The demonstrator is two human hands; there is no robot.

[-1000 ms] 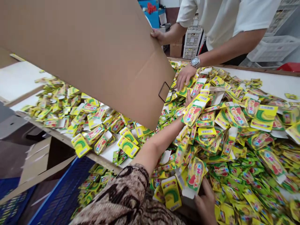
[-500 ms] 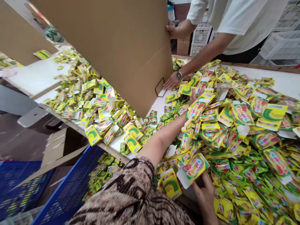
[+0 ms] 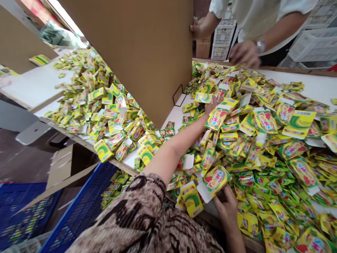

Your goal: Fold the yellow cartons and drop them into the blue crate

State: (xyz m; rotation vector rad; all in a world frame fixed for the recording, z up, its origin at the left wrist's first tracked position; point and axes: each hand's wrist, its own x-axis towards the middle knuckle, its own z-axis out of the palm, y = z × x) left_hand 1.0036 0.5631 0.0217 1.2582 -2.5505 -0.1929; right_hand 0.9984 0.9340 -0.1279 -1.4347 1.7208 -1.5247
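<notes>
My left hand (image 3: pixel 211 105), its forearm stretched across the table, reaches into a heap of small yellow-and-green printed boxes. A yellow box (image 3: pixel 204 97) lies by its fingers, and a watermelon-printed box (image 3: pixel 217 117) partly covers the hand, so its grip is hidden. Low in the view, my right hand (image 3: pixel 228 205) is closed around a candy box (image 3: pixel 216 181) whose white flap stands open. Just left of that box are more yellow banana-printed boxes (image 3: pixel 192 199). Loose green sachets (image 3: pixel 273 186) lie heaped to the right of my right hand.
A large cardboard sheet (image 3: pixel 147 52) stands on the table by a black wire frame (image 3: pixel 179 95). Across the table, a person's hand (image 3: pixel 198 28) holds its edge; their other hand (image 3: pixel 246 54) hovers over the heap. A blue crate (image 3: pixel 79 207) sits below the table at left.
The other person's watch-wearing hand has lifted from beside the wire frame and moved right over the heap. My right hand keeps its box; the view has shifted slightly.
</notes>
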